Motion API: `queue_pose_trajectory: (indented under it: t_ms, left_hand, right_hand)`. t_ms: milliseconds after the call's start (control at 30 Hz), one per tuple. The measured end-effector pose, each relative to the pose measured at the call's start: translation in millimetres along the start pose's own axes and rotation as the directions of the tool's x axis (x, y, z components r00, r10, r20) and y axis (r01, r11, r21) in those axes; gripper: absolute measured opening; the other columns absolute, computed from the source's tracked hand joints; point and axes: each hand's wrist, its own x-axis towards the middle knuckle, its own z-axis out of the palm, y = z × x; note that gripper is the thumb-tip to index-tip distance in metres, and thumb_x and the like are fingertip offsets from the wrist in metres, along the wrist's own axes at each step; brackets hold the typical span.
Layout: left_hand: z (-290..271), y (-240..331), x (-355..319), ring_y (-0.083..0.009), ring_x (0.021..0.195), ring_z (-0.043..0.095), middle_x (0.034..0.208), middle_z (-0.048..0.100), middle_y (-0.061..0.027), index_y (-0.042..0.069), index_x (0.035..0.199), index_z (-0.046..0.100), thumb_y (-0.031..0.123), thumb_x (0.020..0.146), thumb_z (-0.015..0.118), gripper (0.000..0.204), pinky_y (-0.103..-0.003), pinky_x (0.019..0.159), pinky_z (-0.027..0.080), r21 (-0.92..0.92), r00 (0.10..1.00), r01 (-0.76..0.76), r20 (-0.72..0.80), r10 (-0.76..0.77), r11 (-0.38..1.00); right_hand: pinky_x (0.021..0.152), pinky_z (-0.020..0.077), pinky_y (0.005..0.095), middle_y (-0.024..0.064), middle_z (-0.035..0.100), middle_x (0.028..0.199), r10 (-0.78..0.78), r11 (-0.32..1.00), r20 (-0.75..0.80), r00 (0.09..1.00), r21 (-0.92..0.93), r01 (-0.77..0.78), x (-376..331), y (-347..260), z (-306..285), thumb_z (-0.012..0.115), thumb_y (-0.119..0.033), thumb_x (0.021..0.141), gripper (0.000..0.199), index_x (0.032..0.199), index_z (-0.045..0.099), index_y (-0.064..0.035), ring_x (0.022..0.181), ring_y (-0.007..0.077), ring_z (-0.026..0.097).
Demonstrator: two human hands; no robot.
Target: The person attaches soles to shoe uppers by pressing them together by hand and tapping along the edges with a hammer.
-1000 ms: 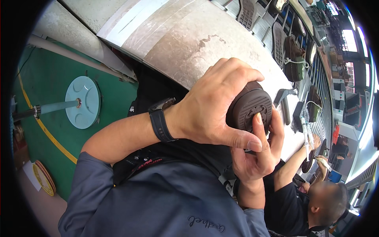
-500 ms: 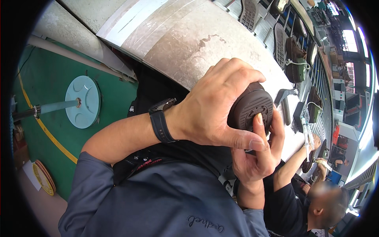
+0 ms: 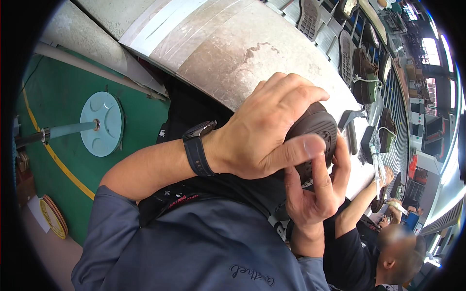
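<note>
Almost no change over last second: left hand [image 3: 257, 136] fingers stay wrapped over dark brown rubber shoe sole [image 3: 318, 128]; right hand [image 3: 315, 194] fingers still pinch its 6 o'clock edge. Pressing continues, above worn grey metal table [image 3: 252, 43].

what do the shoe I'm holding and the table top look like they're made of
Shoe: the dark brown sole looks like matte moulded rubber, judging by its ribbed tread. Table: seems to be dull grey sheet metal, going by its soft sheen, scuffs and stains.
</note>
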Motion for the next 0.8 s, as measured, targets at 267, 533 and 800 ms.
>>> queue_pose_trajectory:
  t_ms: [267,533,800]
  left_hand:
    - [-1.9,-1.5,11.3,-0.0259,0.106,0.069,0.119,0.073,-0.0174,-0.007,0.131,0.066,0.037,0.114,0.044,0.052,-0.037,0.096,0.053,-0.235,0.973,0.229,0.024,-0.23,0.945]
    - [19.3,-37.4,38.9,-0.0121,0.083,0.068,0.091,0.077,-0.0087,-0.004,0.102,0.078,0.047,0.116,0.04,0.066,-0.028,0.08,0.055,-0.332,0.887,0.45,0.061,-0.457,0.829]
    - [24.9,-41.2,45.4,-0.0201,0.056,0.047,0.056,0.051,-0.0127,-0.003,0.071,0.059,0.049,0.112,0.049,0.067,-0.04,0.058,0.044,-0.257,0.879,0.45,-0.044,-0.476,0.855]
  right_hand:
    - [0.103,0.0539,0.0465,0.0352,0.059,0.138,0.112,0.993,0.015,0.994,0.026,-0.112,6.7,-0.6,-1.9,0.086,0.003,0.068,0.062,0.128,0.075,-0.0006,0.122,0.0448,0.065]
    - [0.104,0.0534,0.0445,0.0289,0.061,0.141,0.125,0.975,0.084,0.989,0.176,-0.138,39.2,26.6,-10.8,0.084,-0.001,0.076,0.063,0.138,0.071,-0.0035,0.122,0.0396,0.068]
    - [0.109,0.0494,0.0455,0.0289,0.056,0.149,0.078,0.99,0.178,0.981,0.099,-0.097,46.1,34.3,-11.4,0.08,-0.002,0.082,0.061,0.141,0.071,-0.0143,0.129,0.0408,0.063]
